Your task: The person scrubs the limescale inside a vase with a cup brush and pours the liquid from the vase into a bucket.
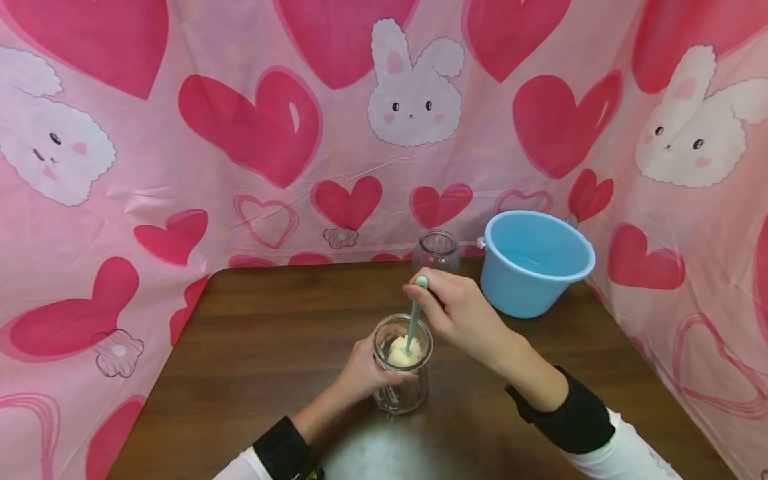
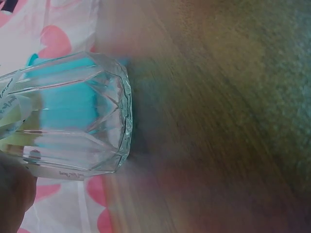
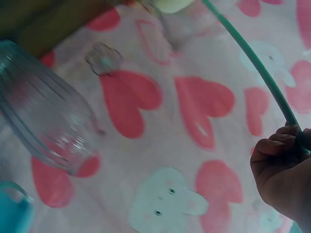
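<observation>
My left hand (image 1: 366,373) grips a clear glass jar (image 1: 403,398) around its upper part, with the mouth facing up. Faceted walls and a ribbon-like band with writing show on the jar (image 2: 82,116) in the left wrist view. The right hand (image 1: 465,313) pinches the upper end of a thin green handle (image 1: 415,317), part of what looks like a sponge bottle brush. Its cream head (image 1: 403,353) sits inside the jar's mouth. From the right wrist, the fingers (image 3: 279,150) curl round the green handle (image 3: 262,70). Whether the jar's base touches the table cannot be told.
Behind the right hand, a second, ribbed glass jar (image 1: 437,244) stands near the table's back edge. To its right is a light blue bucket (image 1: 522,293) with a wide rim. A pink heart-and-rabbit cloth (image 1: 342,153) hangs behind the brown wooden table (image 1: 270,320).
</observation>
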The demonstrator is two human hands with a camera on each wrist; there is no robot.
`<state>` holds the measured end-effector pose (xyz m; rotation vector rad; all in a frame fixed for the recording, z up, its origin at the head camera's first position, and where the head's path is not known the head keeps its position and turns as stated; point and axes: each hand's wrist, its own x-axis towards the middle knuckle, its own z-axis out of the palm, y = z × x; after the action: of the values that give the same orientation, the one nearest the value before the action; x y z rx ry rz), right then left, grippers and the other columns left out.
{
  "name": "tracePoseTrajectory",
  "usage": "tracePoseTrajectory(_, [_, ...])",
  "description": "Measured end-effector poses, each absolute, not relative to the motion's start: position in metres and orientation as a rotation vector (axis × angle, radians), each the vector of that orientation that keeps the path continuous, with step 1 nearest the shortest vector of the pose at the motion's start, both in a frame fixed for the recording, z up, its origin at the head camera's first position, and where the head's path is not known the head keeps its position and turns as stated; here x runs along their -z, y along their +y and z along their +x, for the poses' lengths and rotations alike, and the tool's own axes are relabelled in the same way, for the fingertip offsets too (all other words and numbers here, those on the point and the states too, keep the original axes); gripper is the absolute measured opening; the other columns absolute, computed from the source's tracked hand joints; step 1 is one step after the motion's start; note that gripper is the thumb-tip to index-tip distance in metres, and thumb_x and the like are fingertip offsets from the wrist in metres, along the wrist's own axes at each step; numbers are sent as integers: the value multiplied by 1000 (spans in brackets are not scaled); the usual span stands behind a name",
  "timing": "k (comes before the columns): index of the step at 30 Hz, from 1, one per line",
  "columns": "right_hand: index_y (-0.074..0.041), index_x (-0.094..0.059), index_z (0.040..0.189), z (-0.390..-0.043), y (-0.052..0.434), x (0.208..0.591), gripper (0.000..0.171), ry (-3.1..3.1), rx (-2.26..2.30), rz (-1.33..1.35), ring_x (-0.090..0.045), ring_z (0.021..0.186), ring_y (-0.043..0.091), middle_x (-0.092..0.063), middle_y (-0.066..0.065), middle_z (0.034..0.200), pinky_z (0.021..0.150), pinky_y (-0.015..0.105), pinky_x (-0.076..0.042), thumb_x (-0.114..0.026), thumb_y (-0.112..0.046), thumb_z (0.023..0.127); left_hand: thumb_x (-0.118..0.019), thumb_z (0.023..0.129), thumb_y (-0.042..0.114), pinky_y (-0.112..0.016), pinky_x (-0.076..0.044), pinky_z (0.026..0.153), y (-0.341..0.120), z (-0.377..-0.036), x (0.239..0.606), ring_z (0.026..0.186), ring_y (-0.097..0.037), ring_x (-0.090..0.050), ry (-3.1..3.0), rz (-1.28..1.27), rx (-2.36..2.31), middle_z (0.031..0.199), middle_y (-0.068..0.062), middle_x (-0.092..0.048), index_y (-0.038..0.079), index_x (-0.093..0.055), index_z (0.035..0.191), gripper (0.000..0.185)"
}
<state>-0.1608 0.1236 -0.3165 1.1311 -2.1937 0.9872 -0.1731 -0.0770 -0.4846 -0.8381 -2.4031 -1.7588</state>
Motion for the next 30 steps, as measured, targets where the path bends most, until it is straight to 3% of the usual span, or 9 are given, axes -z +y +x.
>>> tracePoseTrajectory(6, [-12,-60,89,-163,120,319,15,-2312,-981,1143,-51,70,5,-55,-7,78,61,22,-47,-68,-13,101,-98,69,26,-33,-53,91,-77,-174,485,105,-12,-67,-2435,-816,1732,119,5,-73,15,-61,134,76])
tracePoseTrajectory(12, [-13,-57,87,-160,117,305,22,-2189,-1028,1142,-47,66,5,-51,-6,74,58,23,-45,-60,-22,107,-100,66,21,-34,-54,93,-76,-175,484,107,-14,-68,-2414,-839,1701,122,-1,-73,12,-60,135,80])
tracePoseTrajectory(17, [-14,-57,84,-163,115,313,21,-2260,-1131,1119,-47,66,6,-48,-8,73,59,25,-45,-60,-15,105,-100,67,18,-36,-54,95,-77,-176,484,110,-18,-68,-2398,-859,1722,124,-1,-73,13,-58,137,82])
tracePoseTrajectory(24, [-14,-57,84,-167,114,339,22,-2456,-1112,1073,-48,68,7,-47,-9,73,59,24,-45,-60,-14,105,-98,69,15,-54,-55,95,-78,-177,484,112,-34,-69,-2369,-905,1712,126,-8,-72,9,-53,143,87])
tracePoseTrajectory(30, [-14,-59,86,-164,118,324,18,-2343,-1105,1078,-50,68,7,-52,-6,74,61,25,-46,-62,-12,104,-99,68,16,-37,-55,96,-77,-177,485,110,-19,-68,-2377,-894,1726,124,-2,-72,12,-56,138,83])
